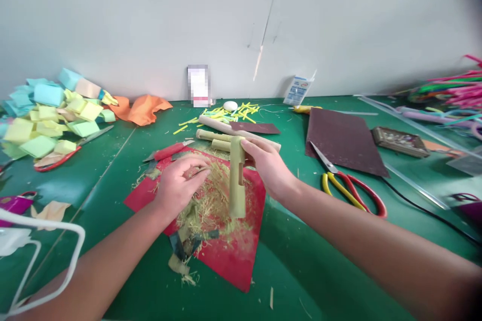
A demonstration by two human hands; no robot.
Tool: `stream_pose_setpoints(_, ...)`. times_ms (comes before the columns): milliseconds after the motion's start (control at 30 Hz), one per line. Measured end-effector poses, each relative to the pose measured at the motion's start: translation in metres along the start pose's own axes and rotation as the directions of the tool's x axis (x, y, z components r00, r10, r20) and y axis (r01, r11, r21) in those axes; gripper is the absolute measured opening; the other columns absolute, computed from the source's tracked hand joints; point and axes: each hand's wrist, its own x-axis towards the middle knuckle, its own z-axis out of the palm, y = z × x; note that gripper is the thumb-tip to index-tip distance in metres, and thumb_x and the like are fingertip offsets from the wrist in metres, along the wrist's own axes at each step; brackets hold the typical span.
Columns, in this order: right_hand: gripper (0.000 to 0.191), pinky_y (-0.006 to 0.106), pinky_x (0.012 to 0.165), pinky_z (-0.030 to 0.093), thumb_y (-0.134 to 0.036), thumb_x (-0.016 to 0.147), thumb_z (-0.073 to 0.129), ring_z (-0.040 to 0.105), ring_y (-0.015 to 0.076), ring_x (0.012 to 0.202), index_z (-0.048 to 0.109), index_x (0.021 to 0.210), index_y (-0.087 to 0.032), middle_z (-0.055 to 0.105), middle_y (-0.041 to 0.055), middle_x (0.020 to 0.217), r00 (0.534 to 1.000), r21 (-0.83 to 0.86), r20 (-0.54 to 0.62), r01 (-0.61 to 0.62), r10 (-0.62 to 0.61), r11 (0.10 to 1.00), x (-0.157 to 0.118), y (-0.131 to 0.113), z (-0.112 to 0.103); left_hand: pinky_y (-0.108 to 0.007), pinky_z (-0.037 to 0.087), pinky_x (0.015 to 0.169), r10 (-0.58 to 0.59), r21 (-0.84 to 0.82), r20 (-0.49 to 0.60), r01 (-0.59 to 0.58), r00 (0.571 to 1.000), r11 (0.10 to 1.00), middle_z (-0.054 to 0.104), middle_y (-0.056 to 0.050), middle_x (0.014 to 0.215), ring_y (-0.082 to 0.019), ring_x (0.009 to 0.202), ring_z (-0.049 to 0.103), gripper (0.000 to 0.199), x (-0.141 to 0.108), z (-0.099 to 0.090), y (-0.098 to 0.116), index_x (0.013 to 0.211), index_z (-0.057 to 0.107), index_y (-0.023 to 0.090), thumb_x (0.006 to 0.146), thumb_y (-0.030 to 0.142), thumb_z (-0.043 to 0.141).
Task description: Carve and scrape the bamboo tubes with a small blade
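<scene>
My right hand point(267, 165) holds a pale green bamboo tube point(237, 180) upright by its upper end; a notch is cut in the tube's right side. My left hand point(183, 183) is to the left of the tube, above a heap of plant shavings point(214, 195), its fingers pinched together. What they hold, if anything, is too small to name. Under the shavings lies a red sheet point(235, 266). Behind my hands are more bamboo pieces point(214, 135) and a red-handled knife point(169, 151).
Scissors point(354, 190) and a dark sheet point(342, 140) lie at the right, near a metal box point(399, 141). Folded papers point(48, 120) are piled at the left beside red-handled scissors point(56, 164). A white frame point(81, 241) stands at the lower left. An egg-like object point(230, 106) sits at the back.
</scene>
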Motion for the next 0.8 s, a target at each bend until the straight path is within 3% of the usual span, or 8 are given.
stream_pose_setpoints(100,0.028,0.025,0.05,0.043,-0.041,0.088,0.05,0.052,0.0128,0.056,0.063,0.082,-0.018,0.06,0.0015,0.066,0.995,-0.195,0.063,-0.064,0.078,0.979,0.012,0.0,0.015,-0.031,0.054,0.082,-0.04,-0.01,-0.011,0.04,0.999,0.999,0.07,-0.005,0.092,-0.017,0.089,0.065,0.008,0.001,0.0,-0.001,0.087,0.068,0.018,0.083,0.024,0.065)
stream_pose_setpoints(167,0.027,0.026,0.047,0.041,-0.041,0.09,0.049,0.051,0.0129,0.052,0.064,0.082,-0.019,0.059,0.0005,0.063,0.988,-0.361,0.135,-0.027,0.081,0.932,0.018,0.002,0.024,-0.029,0.055,0.077,-0.092,-0.045,-0.01,0.092,0.996,0.995,0.069,-0.004,0.089,-0.016,0.085,0.065,0.007,0.002,-0.001,-0.001,0.085,0.067,0.017,0.082,0.023,0.064)
stream_pose_setpoints(267,0.017,0.029,0.062,0.048,-0.034,0.087,0.055,0.062,0.0171,0.072,0.067,0.083,-0.022,0.069,0.0033,0.081,0.975,-0.493,0.221,0.099,0.014,0.864,0.022,0.008,0.033,-0.026,0.054,0.071,-0.13,-0.079,-0.016,0.128,0.991,0.989,0.067,-0.004,0.087,-0.015,0.08,0.064,0.007,0.004,-0.001,-0.003,0.085,0.066,0.016,0.083,0.023,0.063)
stream_pose_setpoints(367,0.016,0.035,0.082,0.047,-0.03,0.086,0.057,0.064,0.0219,0.094,0.069,0.092,-0.023,0.072,0.0048,0.101,0.963,-0.591,0.268,0.186,-0.027,0.785,0.021,0.015,0.036,-0.025,0.052,0.069,-0.119,-0.055,-0.028,0.117,0.993,0.992,0.066,-0.004,0.087,-0.015,0.08,0.062,0.008,0.004,-0.001,-0.006,0.082,0.065,0.016,0.082,0.023,0.063)
stream_pose_setpoints(533,0.026,0.036,0.087,0.047,-0.031,0.09,0.049,0.064,0.0232,0.099,0.069,0.104,-0.021,0.071,0.0059,0.109,0.945,-0.663,0.327,0.231,-0.002,0.712,0.016,0.019,0.035,-0.024,0.048,0.063,-0.254,-0.029,0.059,0.256,0.965,0.966,0.065,-0.001,0.075,-0.014,0.068,0.059,0.011,0.005,0.0,-0.012,0.082,0.067,0.017,0.081,0.027,0.063)
stream_pose_setpoints(667,0.026,0.032,0.081,0.048,-0.032,0.088,0.05,0.065,0.0214,0.092,0.07,0.103,-0.022,0.072,0.0048,0.104,0.942,-0.693,0.334,0.231,0.02,0.683,0.014,0.014,0.035,-0.023,0.046,0.063,-0.321,-0.005,0.114,0.324,0.94,0.946,0.067,0.0,0.077,-0.013,0.067,0.059,0.014,0.005,0.001,-0.018,0.086,0.069,0.017,0.081,0.03,0.064)
stream_pose_setpoints(800,0.027,0.03,0.068,0.047,-0.037,0.086,0.054,0.064,0.0195,0.082,0.069,0.103,-0.023,0.071,0.0049,0.102,0.964,-0.759,0.26,0.242,-0.06,0.604,0.004,0.002,0.022,-0.023,0.044,0.06,-0.348,0.014,0.138,0.35,0.927,0.937,0.066,0.001,0.076,-0.013,0.065,0.057,0.016,0.005,0.001,-0.022,0.087,0.069,0.018,0.081,0.032,0.064)
